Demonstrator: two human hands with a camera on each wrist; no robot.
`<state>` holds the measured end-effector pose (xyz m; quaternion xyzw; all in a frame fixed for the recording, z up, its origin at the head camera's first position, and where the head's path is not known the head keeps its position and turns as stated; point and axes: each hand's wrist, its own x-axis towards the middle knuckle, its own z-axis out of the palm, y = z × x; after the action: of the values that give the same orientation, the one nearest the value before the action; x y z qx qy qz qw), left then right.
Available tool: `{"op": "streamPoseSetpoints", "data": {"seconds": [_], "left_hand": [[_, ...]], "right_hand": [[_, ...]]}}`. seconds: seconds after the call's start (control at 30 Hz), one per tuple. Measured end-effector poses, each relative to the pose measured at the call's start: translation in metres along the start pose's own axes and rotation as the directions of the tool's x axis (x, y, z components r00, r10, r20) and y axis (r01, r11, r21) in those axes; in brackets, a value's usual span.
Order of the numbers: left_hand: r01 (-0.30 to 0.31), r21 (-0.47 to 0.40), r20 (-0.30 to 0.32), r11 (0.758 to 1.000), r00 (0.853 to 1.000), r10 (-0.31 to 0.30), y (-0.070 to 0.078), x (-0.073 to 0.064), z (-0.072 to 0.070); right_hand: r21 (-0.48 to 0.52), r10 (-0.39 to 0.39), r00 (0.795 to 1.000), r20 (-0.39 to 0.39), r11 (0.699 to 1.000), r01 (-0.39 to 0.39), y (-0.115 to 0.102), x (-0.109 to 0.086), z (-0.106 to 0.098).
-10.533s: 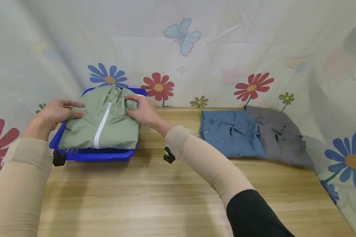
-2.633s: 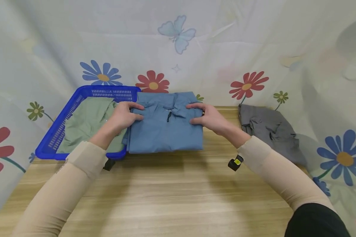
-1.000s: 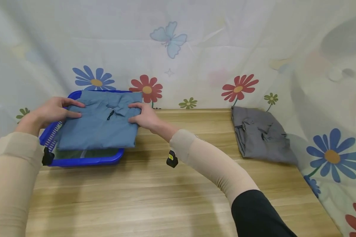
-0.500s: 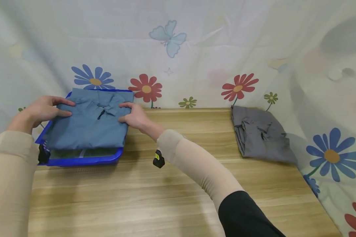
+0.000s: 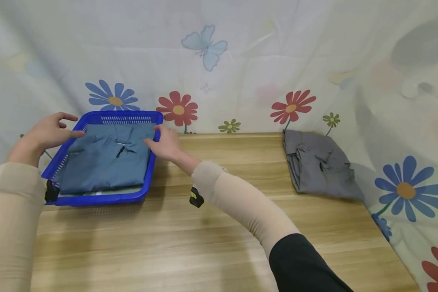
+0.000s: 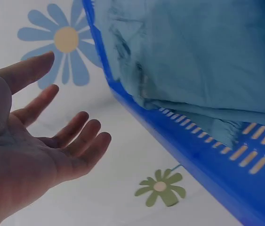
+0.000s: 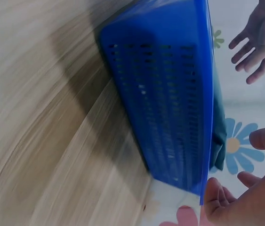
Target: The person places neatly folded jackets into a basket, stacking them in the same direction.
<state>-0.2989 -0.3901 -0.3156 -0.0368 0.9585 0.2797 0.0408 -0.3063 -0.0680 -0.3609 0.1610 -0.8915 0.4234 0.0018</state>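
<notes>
A folded blue jacket [image 5: 106, 166] with a black zipper pull lies flat inside the blue plastic basket [image 5: 102, 199]. Beneath its front edge shows a strip of the pale green jacket [image 5: 131, 190]. My left hand [image 5: 45, 132] hovers at the basket's left side, fingers spread and holding nothing; in the left wrist view the hand [image 6: 43, 136] is apart from the basket rim. Over the right rim is my right hand [image 5: 166, 144], thumb and fingers parted, with no cloth between them. The right wrist view shows its fingertips right at the rim.
A folded grey jacket [image 5: 319, 166] lies at the back right of the wooden table [image 5: 219, 231]. Behind the table hangs a white curtain [image 5: 248, 65] printed with flowers and a butterfly. The basket stands near the back left.
Earlier the green jacket was lowered into the basket, then the blue one was carried left from beside the grey one. In the last half second both hands have let go of the blue jacket, now lower inside.
</notes>
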Motion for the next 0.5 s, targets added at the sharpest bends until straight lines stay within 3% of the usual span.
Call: {"op": "streamPoseSetpoints", "data": {"seconds": [0.17, 0.37, 0.5], "left_hand": [[-0.029, 0.021, 0.009, 0.999, 1.000, 0.029, 0.014, 0.000, 0.004], [-0.081, 0.048, 0.080, 0.996, 0.994, 0.077, 0.031, -0.003, 0.012], [-0.103, 0.070, 0.123, 0.992, 0.988, 0.094, 0.042, -0.002, 0.020]], "right_hand": [[0.025, -0.006, 1.000, 0.009, 1.000, 0.006, 0.013, 0.000, -0.006], [0.098, -0.057, 0.998, 0.020, 0.994, 0.055, 0.029, -0.008, -0.017], [0.065, -0.071, 0.997, 0.031, 0.996, 0.069, 0.040, -0.017, -0.027]]}}
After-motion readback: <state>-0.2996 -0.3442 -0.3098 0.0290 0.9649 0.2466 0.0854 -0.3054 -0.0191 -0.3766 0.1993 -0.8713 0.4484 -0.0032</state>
